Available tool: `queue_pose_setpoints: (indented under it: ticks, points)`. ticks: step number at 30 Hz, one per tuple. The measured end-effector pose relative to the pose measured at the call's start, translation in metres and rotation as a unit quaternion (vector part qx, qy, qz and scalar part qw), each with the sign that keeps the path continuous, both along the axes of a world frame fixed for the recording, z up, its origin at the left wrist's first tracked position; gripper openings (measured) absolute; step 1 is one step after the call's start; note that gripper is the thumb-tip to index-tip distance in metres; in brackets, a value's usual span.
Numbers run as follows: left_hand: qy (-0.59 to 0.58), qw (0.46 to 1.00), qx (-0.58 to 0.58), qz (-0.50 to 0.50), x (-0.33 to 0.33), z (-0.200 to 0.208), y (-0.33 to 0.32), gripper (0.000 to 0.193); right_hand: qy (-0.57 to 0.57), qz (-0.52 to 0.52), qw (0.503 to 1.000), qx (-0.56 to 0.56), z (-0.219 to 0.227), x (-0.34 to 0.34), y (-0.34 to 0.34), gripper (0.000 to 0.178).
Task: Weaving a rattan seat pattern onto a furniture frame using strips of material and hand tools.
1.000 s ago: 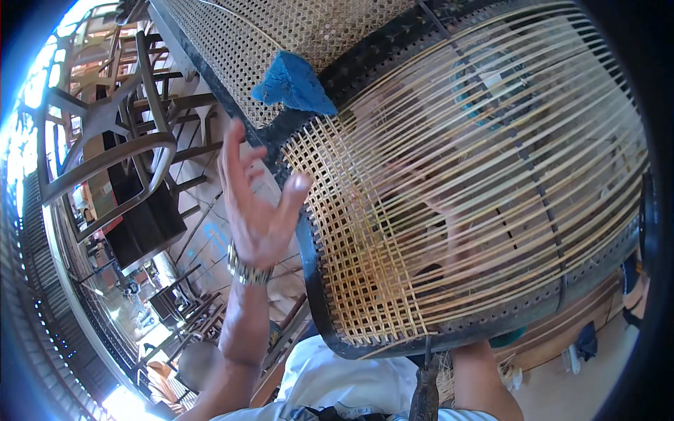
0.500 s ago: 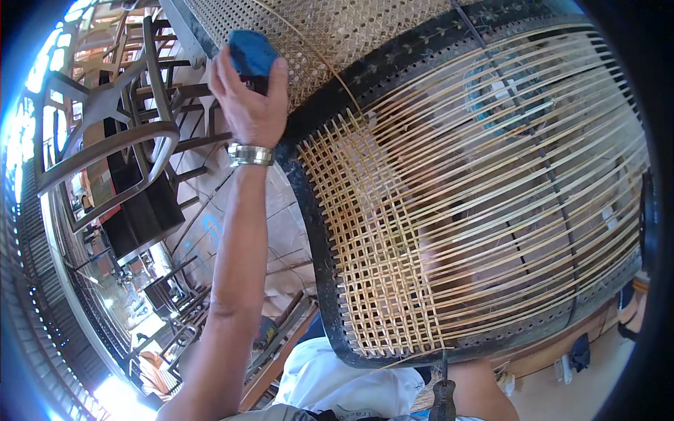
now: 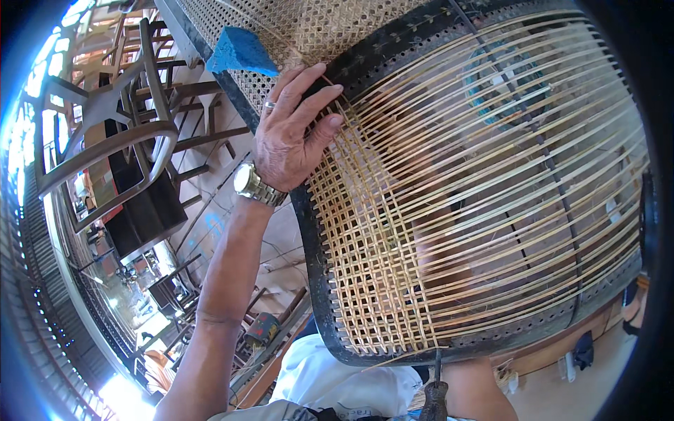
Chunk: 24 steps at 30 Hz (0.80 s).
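Tool handle (image 3: pixel 434 398), dark, upright at the lower edge, rising from the person's lap toward the underside of the seat frame; the right hand is hidden under the weave, so its grip cannot be told.

Seat frame (image 3: pixel 316 281), black, drilled with a row of holes along its rim, held tilted above the lap. Cane strands (image 3: pixel 491 175) run across it; a woven lattice is finished on the left portion, single parallel strands on the right.

Left hand (image 3: pixel 289 137), wristwatch (image 3: pixel 254 185) and ring on it, laid palm-down over the frame's upper left rim, fingers spread and pressing on the strands where lattice meets rim. Not closed around anything.

Blue sponge (image 3: pixel 239 52), resting just beyond the fingertips on a second, finished cane panel (image 3: pixel 295 28).

Chair frames (image 3: pixel 105 133), grey and dark wood, stacked on the floor well apart to the left.

Risks, as judged: strands look taut and thin, so heavy pressure from the fingers could kink or split one; the frame rests tilted and could slip if the hand lifts; the sponge sits on a slope and may slide off.
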<state>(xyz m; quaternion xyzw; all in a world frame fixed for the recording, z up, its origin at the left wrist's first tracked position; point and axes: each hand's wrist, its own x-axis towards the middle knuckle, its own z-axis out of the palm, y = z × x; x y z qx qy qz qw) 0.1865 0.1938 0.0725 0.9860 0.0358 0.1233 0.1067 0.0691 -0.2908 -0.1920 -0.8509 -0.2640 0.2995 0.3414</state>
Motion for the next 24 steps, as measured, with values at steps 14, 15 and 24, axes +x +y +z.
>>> queue_pose_setpoints:
  ticks: [14,15,24]
  points:
    - [-0.036,0.997,-0.044,0.056,-0.005,-0.009,-0.003,0.029,0.048,-0.028,0.998,0.039,-0.006,-0.022,0.025,0.025]
    - [-0.035,0.997,-0.042,0.055,-0.005,-0.010,-0.003,0.029,0.051,-0.029,0.997,0.042,-0.007,-0.024,0.027,0.025]
    - [-0.037,0.995,-0.073,0.054,-0.007,-0.010,0.002,0.029,0.080,-0.039,0.994,0.070,-0.011,-0.035,0.049,0.025]
